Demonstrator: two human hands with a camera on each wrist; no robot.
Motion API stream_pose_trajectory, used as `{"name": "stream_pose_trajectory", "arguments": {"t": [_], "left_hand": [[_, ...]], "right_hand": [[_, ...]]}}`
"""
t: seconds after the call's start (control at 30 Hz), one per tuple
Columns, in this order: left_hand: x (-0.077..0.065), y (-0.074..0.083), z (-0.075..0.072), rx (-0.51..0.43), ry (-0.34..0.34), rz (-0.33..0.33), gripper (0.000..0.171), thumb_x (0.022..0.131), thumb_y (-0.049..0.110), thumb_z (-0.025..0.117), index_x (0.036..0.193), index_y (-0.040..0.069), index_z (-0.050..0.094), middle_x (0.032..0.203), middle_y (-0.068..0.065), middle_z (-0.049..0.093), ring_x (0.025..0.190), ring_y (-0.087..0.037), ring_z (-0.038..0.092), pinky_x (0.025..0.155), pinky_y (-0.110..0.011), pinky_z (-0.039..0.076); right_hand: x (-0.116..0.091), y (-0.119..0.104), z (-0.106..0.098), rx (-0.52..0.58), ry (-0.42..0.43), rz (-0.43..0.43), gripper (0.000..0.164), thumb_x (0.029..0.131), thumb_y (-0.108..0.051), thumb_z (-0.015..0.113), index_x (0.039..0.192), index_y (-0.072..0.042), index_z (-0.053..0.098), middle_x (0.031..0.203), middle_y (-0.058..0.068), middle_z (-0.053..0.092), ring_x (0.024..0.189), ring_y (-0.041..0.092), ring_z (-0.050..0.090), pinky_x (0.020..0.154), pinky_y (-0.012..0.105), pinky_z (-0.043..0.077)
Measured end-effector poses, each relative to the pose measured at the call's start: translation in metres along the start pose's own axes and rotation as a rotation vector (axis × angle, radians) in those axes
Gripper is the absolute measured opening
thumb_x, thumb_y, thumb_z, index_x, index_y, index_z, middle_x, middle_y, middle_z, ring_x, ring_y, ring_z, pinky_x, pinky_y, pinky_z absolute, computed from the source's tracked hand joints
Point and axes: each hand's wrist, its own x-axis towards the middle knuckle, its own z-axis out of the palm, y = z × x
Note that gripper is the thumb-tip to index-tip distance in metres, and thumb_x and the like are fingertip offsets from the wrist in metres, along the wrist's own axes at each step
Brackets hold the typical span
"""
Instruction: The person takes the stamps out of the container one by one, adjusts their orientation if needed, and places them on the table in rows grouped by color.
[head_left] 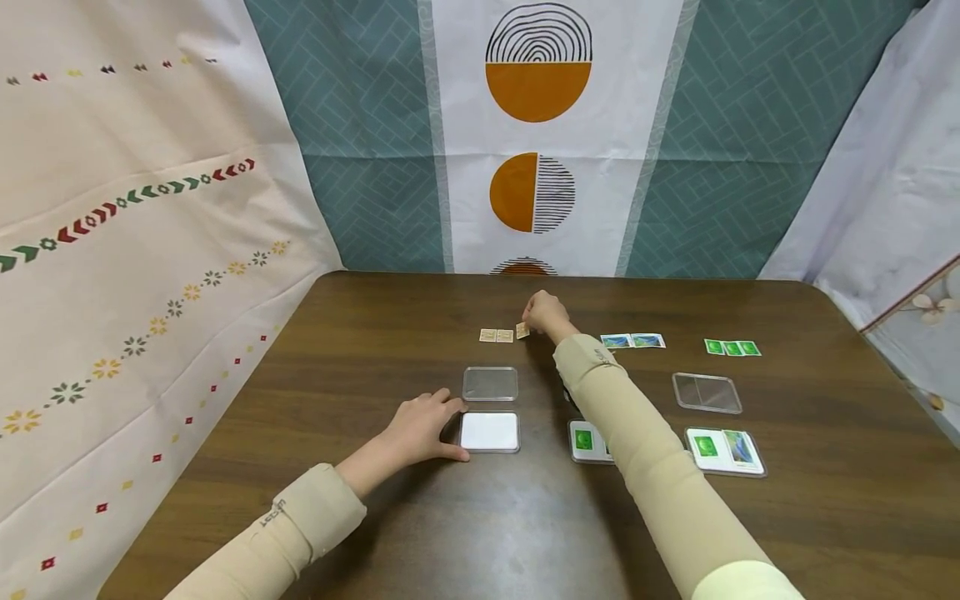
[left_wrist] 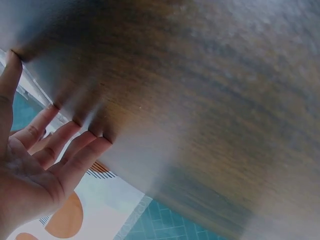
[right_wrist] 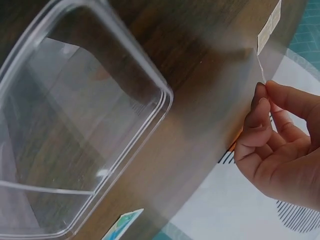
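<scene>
Your right hand (head_left: pixel 546 312) pinches a tan stamp (head_left: pixel 522 331) at its fingertips, tilted, long axis unclear. Your left hand (head_left: pixel 424 428), fingers spread, touches a white-filled case (head_left: pixel 490 432), long axis running rightward from it.

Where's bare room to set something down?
Bare tabletop lies left of the left hand, and this side of the white-filled case, between both sleeves. Crowded: around the right sleeve, with printed strips, a clear lid and filled cases.
</scene>
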Motion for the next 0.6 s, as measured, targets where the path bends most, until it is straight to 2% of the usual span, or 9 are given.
{"name": "stream_pose_trajectory", "arguments": {"t": [0.13,0.3,0.6], "left_hand": [[-0.0013,-0.0011,-0.0006,-0.004,-0.006,0.002,0.067,0.065,0.053,0.079,0.114,0.010,0.063,0.097,-0.006,0.059,0.081,-0.026,0.059,0.066,-0.043,0.050],[-0.0013,-0.0010,0.0000,-0.003,-0.007,-0.009,0.068,0.064,0.053,0.079,0.114,0.010,0.063,0.098,-0.007,0.059,0.080,-0.027,0.059,0.067,-0.044,0.050],[-0.0015,0.0002,-0.0002,0.005,-0.004,-0.002,0.067,0.065,0.053,0.078,0.115,0.011,0.063,0.099,-0.006,0.059,0.080,-0.026,0.059,0.066,-0.043,0.050]], "right_hand": [[-0.0124,-0.0059,-0.0019,-0.018,0.009,0.001,0.013,0.083,0.001,0.053,0.080,-0.003,0.065,0.073,0.005,0.060,0.051,0.011,0.049,0.054,0.024,0.041],[-0.0119,-0.0064,0.0023,-0.010,0.016,0.007,0.016,0.079,0.002,0.053,0.081,-0.002,0.069,0.069,0.005,0.062,0.051,0.013,0.050,0.051,0.025,0.039],[-0.0118,-0.0060,0.0065,-0.019,0.027,0.015,0.013,0.084,-0.001,0.056,0.086,-0.005,0.068,0.075,0.004,0.061,0.052,0.012,0.048,0.052,0.026,0.040]]}}
